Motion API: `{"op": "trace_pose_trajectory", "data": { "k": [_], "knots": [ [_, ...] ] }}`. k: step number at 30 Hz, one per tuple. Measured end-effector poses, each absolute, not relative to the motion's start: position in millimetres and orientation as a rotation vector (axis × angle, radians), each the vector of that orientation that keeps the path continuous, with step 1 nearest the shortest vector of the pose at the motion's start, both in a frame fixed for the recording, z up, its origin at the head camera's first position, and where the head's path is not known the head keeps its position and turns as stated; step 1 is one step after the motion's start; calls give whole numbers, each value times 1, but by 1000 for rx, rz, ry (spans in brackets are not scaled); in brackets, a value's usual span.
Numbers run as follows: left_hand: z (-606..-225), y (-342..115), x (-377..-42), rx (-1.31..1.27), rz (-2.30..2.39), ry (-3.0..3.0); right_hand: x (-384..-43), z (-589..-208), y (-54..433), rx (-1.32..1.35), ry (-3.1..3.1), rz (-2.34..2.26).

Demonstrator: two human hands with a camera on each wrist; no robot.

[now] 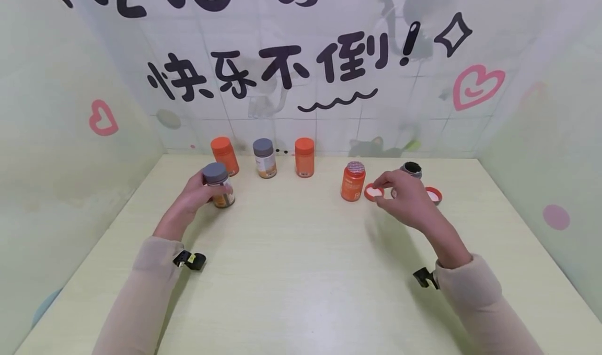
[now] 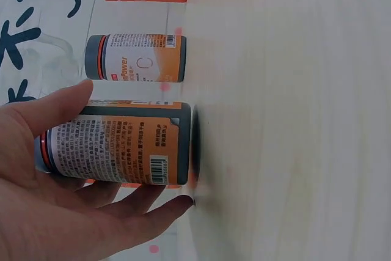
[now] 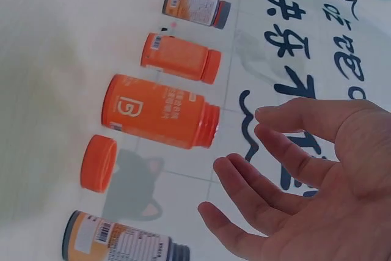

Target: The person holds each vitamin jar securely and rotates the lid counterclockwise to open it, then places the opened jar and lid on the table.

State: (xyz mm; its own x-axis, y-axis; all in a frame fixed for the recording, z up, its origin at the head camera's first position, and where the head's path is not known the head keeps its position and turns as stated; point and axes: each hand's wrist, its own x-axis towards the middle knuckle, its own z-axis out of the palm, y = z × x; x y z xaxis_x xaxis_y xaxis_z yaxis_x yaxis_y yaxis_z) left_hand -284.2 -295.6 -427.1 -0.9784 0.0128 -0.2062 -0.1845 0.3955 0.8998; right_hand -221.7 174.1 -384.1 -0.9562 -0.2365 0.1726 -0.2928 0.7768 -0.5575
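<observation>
My left hand grips a supplement bottle with a grey lid and a white-and-orange label. The bottle is upright, its base close over the table, with a dark shadow beside it. My right hand has loosely bent fingers and holds nothing. It is above the table, near an orange cap that lies with its white inside up. Left of that cap stands an uncapped orange bottle, its mouth covered by a printed seal. Partly behind my right hand, a grey bottle stands uncapped with a dark mouth.
Along the back wall stand an orange bottle, a grey-lidded bottle and another orange bottle, all capped. Another cap, red-rimmed and white inside, lies right of my right hand. Printed walls enclose the pale table on three sides.
</observation>
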Motion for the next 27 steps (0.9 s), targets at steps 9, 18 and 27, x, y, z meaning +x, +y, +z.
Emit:
{"op": "trace_pose_trajectory", "data": {
  "k": [9, 18, 27],
  "knots": [
    [-422, -275, -277, -59, 1693, 2514, -207, -377, 163, 503, -2840, 924],
    [-417, -242, -270, 55, 1826, 2594, -205, -378, 160, 579, -2823, 886],
    [-409, -209, -258, 260, 1835, 2560, -212, -383, 158, 588, -2854, 901]
  ]
}}
